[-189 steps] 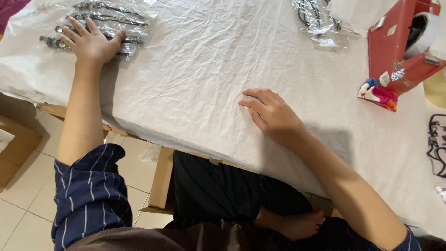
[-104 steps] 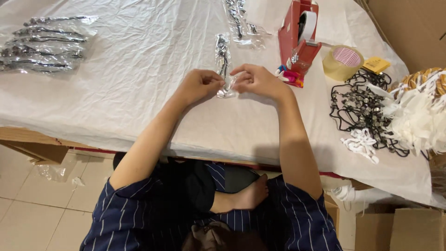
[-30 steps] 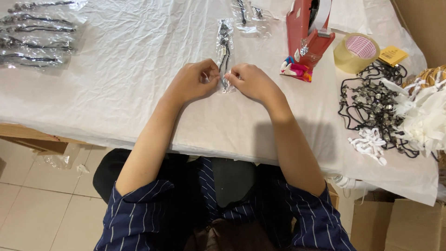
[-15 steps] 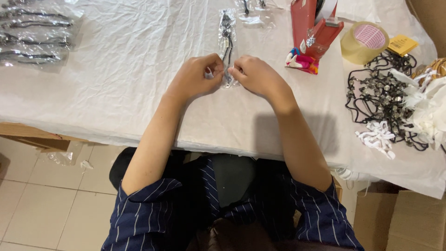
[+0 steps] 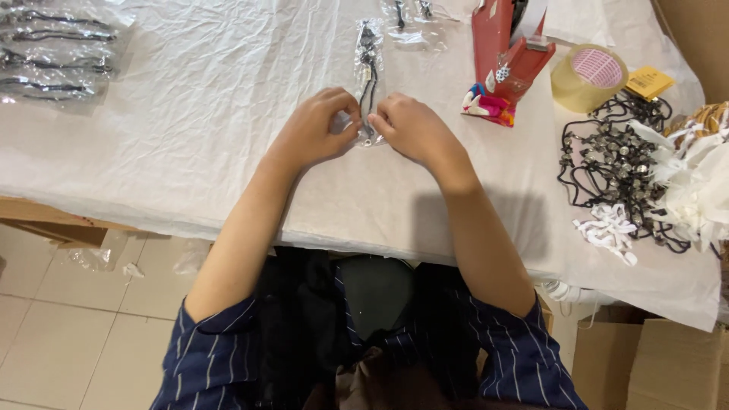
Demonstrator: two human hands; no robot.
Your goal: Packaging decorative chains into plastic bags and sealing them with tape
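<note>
Both hands meet at the near end of a narrow clear bag (image 5: 369, 68) that lies lengthwise on the white sheet (image 5: 213, 114) covering the table. The left hand (image 5: 313, 129) and right hand (image 5: 410, 127) each pinch that end between fingertips, closed on the plastic, with a dark cord and small metal bits visible inside. The bag's far end stretches away from the person, flat on the sheet.

A red tape dispenser (image 5: 507, 53) stands just right of the bag, a tape roll (image 5: 589, 76) beyond it, and a tangle of black cords (image 5: 615, 163) with white strips (image 5: 607, 228) farther right. More filled bags (image 5: 57, 53) lie well apart at the far left.

Judging from the grip, the thin plastic could crease or tear if the fingers pull apart too hard, and the cord could slide out of an open end. A wide sweep of the right arm might knock the dispenser.
</note>
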